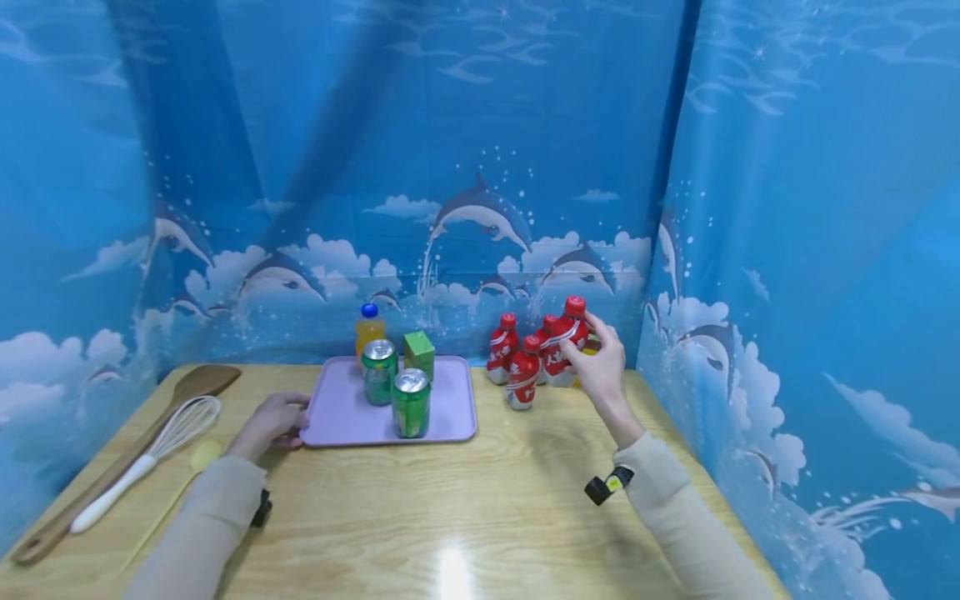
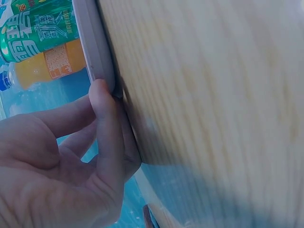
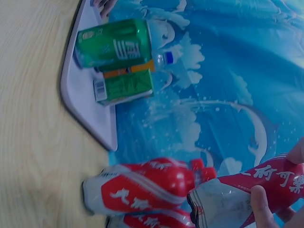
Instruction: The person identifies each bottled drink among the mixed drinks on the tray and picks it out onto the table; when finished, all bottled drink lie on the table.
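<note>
My right hand (image 1: pixel 607 367) grips a red-labelled cola bottle (image 1: pixel 567 329) between thumb and fingers. In the right wrist view this bottle (image 3: pixel 247 192) leans over, its base raised beside the others. Several more red bottles (image 1: pixel 522 375) stand close by on its left. On the far side, my left hand (image 1: pixel 270 425) holds the left edge of a lilac tray (image 1: pixel 341 425); the left wrist view shows fingertips (image 2: pixel 100 90) at the rim. The tray carries two green drink cans (image 1: pixel 411 407), a green carton (image 1: pixel 419 353) and an orange drink bottle (image 1: pixel 368 332) with a blue cap.
Left of the tray lie a wooden spatula (image 1: pixel 197 385), a white-handled whisk (image 1: pixel 123 492) and a thin yellow spoon (image 1: pixel 204 454). Something yellow (image 1: pixel 592 353) shows partly behind my right hand. A blue dolphin-print curtain (image 1: pixel 480 125) closes off the back and sides of the wooden table (image 1: pixel 375 517).
</note>
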Motion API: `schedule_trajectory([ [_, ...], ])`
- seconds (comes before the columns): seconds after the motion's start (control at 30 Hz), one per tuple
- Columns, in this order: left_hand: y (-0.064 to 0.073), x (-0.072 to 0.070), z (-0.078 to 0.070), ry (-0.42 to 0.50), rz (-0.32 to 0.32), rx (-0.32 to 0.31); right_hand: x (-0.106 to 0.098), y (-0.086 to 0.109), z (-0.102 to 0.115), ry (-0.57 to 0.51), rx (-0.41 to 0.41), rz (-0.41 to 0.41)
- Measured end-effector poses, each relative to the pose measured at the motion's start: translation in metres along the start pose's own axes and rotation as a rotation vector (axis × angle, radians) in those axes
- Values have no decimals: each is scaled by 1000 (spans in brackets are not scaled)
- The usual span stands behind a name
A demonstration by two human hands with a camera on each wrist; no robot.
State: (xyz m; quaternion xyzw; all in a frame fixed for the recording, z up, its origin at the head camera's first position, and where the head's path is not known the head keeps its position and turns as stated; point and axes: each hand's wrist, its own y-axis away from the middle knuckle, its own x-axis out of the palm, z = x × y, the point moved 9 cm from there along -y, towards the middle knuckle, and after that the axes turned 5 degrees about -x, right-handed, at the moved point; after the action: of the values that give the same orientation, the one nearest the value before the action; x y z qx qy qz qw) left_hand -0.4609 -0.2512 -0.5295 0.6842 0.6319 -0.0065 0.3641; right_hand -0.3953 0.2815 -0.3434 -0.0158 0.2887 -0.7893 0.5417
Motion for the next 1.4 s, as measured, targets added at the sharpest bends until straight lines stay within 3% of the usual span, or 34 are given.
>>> schedule_trajectory([
  [0.27, 4, 0, -1, -6, 1, 8, -8, -1, -37, 66, 66, -4],
  [0.73, 2, 0, 1, 1, 0, -5, 2, -4, -97, 16, 239, 42],
  [1.4, 2, -1, 0, 3, -8, -16, 16, -2, -120, 36, 293, 86],
])
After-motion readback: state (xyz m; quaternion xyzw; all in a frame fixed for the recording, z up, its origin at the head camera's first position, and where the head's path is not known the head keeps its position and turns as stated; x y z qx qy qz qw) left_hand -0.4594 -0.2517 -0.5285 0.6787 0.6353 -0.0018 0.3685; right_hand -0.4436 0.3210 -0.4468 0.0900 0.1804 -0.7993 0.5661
